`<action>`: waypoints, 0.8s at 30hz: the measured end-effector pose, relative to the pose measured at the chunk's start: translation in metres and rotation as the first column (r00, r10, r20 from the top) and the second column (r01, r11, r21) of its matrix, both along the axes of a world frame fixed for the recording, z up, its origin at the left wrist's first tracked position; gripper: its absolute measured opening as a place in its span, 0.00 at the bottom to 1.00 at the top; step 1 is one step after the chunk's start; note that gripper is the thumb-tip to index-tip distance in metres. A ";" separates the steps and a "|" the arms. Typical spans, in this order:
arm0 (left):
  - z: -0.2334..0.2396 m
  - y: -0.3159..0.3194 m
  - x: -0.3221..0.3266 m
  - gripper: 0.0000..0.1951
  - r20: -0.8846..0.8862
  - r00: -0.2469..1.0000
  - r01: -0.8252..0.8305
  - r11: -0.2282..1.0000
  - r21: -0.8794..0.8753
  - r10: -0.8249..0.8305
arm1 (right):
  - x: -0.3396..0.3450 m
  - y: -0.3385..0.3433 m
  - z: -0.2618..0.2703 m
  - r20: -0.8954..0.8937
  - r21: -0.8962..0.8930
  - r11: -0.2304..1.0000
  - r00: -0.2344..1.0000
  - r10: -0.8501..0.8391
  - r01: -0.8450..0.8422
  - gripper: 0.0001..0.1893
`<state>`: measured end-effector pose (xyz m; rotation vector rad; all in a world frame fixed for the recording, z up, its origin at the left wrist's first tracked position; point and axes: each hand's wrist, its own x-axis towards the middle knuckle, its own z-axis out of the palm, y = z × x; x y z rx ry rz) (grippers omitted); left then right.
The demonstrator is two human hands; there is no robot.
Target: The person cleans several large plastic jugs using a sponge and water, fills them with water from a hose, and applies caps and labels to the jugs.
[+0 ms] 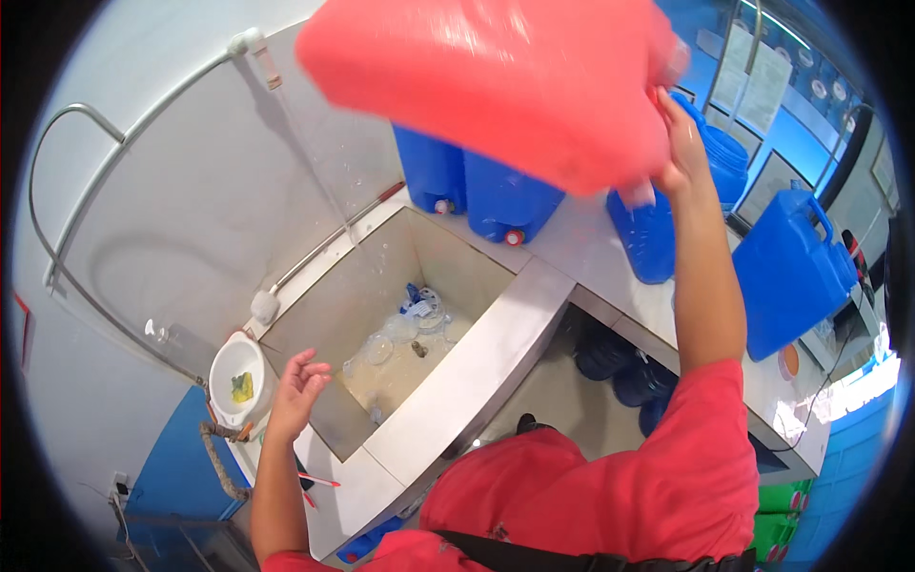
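Note:
My right hand (685,146) grips a large red plastic jerry can (493,79) on its right side and holds it up, tilted, above the counter. The can is slightly blurred, and its top runs out of the picture. My left hand (304,393) is raised empty, fingers apart, over the left end of a tiled basin (457,372). In the basin lie clear plastic and blue-and-white bits (422,307) in shallow water. Water falls into it from a spout (268,68) on the wall pipe.
Two blue plastic containers (429,168) with taps stand behind the basin. More blue jugs (793,264) stand along the right counter. A white bowl (227,357) holding a yellow-green sponge (243,387) sits left, near a long-handled brush (266,306). Dark bottles (607,350) lie under the counter.

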<state>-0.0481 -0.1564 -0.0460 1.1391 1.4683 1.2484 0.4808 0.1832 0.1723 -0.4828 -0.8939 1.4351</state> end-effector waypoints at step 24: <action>-0.084 -0.187 0.239 0.31 0.312 0.818 -0.368 0.857 -0.360 0.483 | -0.142 0.092 -0.061 -0.031 0.949 -0.032 -0.008 -0.999 0.313 0.45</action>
